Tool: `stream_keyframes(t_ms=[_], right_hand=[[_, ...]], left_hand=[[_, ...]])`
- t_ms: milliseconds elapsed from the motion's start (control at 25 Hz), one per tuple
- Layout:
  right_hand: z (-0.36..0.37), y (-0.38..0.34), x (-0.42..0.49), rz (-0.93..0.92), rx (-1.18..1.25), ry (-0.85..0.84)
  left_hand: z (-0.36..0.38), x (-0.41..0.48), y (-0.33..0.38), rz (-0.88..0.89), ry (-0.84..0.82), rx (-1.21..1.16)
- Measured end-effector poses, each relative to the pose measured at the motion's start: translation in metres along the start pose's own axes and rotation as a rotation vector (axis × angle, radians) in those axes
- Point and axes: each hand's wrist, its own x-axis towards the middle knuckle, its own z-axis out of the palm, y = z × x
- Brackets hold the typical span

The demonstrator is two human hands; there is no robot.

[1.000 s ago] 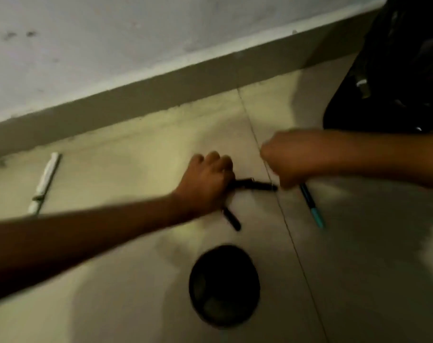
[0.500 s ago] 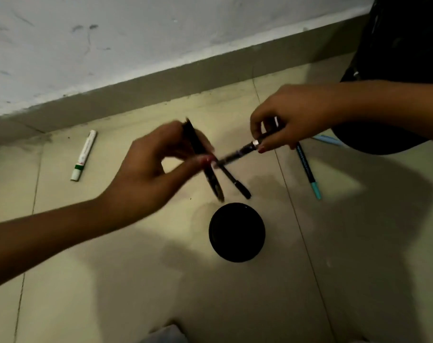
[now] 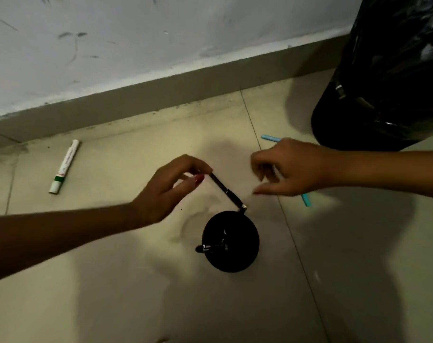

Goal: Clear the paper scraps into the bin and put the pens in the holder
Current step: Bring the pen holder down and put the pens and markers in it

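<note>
A black pen (image 3: 225,190) slants down toward the far rim of the round black holder (image 3: 231,241), which stands on the tiled floor (image 3: 111,280); its upper end is pinched between thumb and forefinger of the left hand (image 3: 169,188). Another dark pen (image 3: 210,248) lies inside the holder, its end poking over the left rim. The right hand (image 3: 292,168) hovers just to the right, fingers loosely spread, its grip holding nothing. A light blue pen (image 3: 305,199) lies on the floor beneath it. Far left lies a white marker (image 3: 64,167) with a green band; its printing is too blurred to read. A black bin bag (image 3: 388,70) sits far right against the scuffed white wall (image 3: 136,33).
</note>
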Motion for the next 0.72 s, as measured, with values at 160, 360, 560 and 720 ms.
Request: stream_keyframes(t_ms=[160, 360, 560, 720], right_hand=[[0.043, 0.069, -0.017, 0.301, -0.288, -0.21], [0.059, 0.079, -0.027, 0.052, -0.279, -0.155], [0.023, 0.032, -0.022, -0.102, 0.095, 0.246], [-0.012, -0.041, -0.026, -0.189, 0.774, 0.29]], left_hand=[[0.016, 0.043, -0.042, 0.244, -0.446, 0.724], [0.041, 0.061, -0.058, 0.476, -0.475, 1.063], [0.004, 0.038, -0.001, -0.059, -0.053, 0.239], [-0.016, -0.008, 0.067, -0.022, 0.284, -0.416]])
